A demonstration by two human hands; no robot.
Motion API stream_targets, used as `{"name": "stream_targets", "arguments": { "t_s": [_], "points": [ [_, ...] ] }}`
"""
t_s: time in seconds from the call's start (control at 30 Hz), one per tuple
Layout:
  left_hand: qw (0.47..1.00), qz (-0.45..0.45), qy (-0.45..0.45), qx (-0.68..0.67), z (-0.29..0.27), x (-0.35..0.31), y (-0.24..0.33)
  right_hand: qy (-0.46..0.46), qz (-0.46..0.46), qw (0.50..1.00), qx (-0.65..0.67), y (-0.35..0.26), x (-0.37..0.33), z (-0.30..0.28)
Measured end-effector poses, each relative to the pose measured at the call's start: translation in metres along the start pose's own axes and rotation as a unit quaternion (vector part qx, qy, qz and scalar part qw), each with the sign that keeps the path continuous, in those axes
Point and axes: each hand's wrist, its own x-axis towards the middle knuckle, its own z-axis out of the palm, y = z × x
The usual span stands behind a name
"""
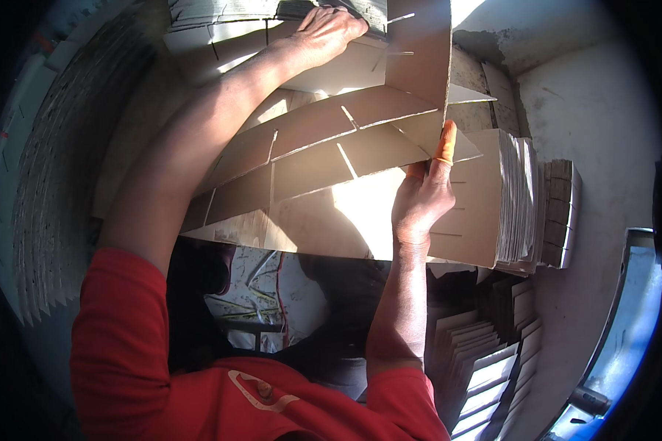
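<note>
My right hand [423, 202], with orange finger covers on it, grips a cardboard divider at its right end. Two long slotted brown strips [309, 128] run side by side from there toward the left. They meet a taller cardboard strip [419, 51] that rises past the top edge of the picture. At the far side, my left hand [329, 29] is closed, its fingers curled down at a stack of slotted cardboard [221, 13]. What lies between those fingertips is hidden.
Under the divider is a sunlit wooden tabletop [360, 213]. A thick stack of cardboard sheets [467, 213] stands at its right end, beside another bundle [559, 213]. More cardboard leans at the left [66, 162] and lies low at the right [485, 367]. A wall [603, 140] bounds the right side.
</note>
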Motion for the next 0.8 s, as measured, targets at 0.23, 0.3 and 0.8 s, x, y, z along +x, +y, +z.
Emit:
{"name": "stream_targets", "arguments": {
  "t_s": [0.23,0.3,0.8],
  "points": [
    [0.99,0.082,0.101,-0.058,-0.024,-0.006,0.012,0.014,-0.104,0.966,-0.235,0.002,0.002,-0.001],
    [0.991,0.068,0.086,-0.075,-0.024,-0.01,0.014,0.014,-0.093,0.961,-0.261,-0.002,0.002,0.001],
    [0.984,-0.038,-0.064,-0.162,-0.04,-0.028,0.044,-0.021,-0.004,0.974,-0.228,-0.012,-0.005,-0.003]
  ]
}}
